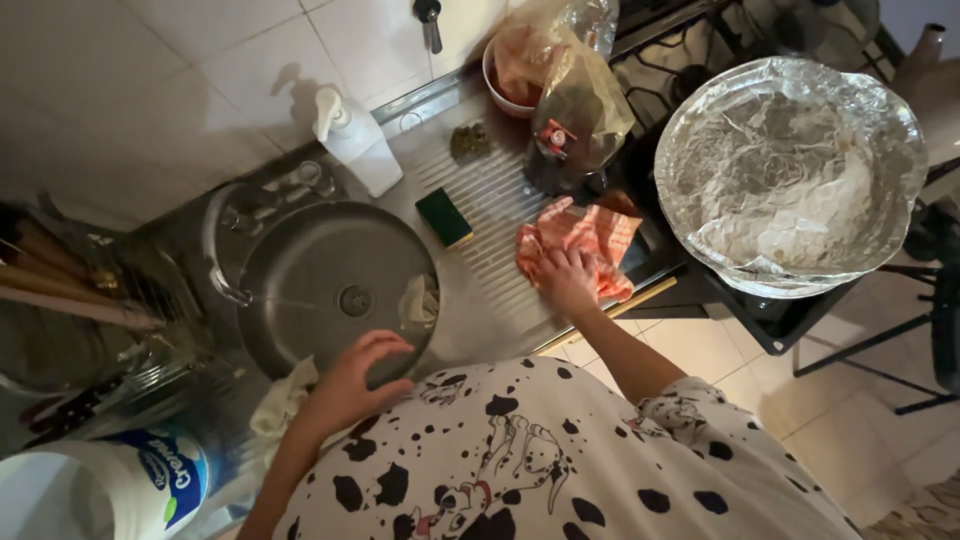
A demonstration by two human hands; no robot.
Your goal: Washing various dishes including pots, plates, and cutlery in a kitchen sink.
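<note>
1. One large round dish covered in crinkled foil (790, 175) sits on the stove at the far right, well apart from both hands.
2. One round steel sink (300, 270) lies to the left. A crumpled pale rag (420, 300) rests inside against its right wall.
3. One ribbed steel draining board (490, 200) runs between the sink and the stove, and the work in hand is on it.
4. Several clear plastic bags (575, 90) stand bunched at the back of the board, beside a red bowl (500, 80).
5. One white tub with a blue label (90, 490) stands at the near left corner.
6. One white pump bottle (355, 145) stands behind the sink.
7. One red-and-white checked cloth (590, 235) lies bunched on the right end of the board, by the stove's edge.
8. The right hand (568, 280) lies palm down on the cloth, fingers spread and pressing. This reads as wiping or gathering the cloth on the board.
9. The left hand (350, 385) is curved over the sink's near rim, fingers loosely bent, holding nothing that shows. It seems to brace the body.
10. One pale cloth (285, 395) hangs at the rim, just beside the left hand.
11. One green sponge (444, 216) lies on the board near the sink.
12. Any further wipe calls for steady downward pressure along the ribs, and for keeping the cloth clear of the bags and the stove edge.
</note>
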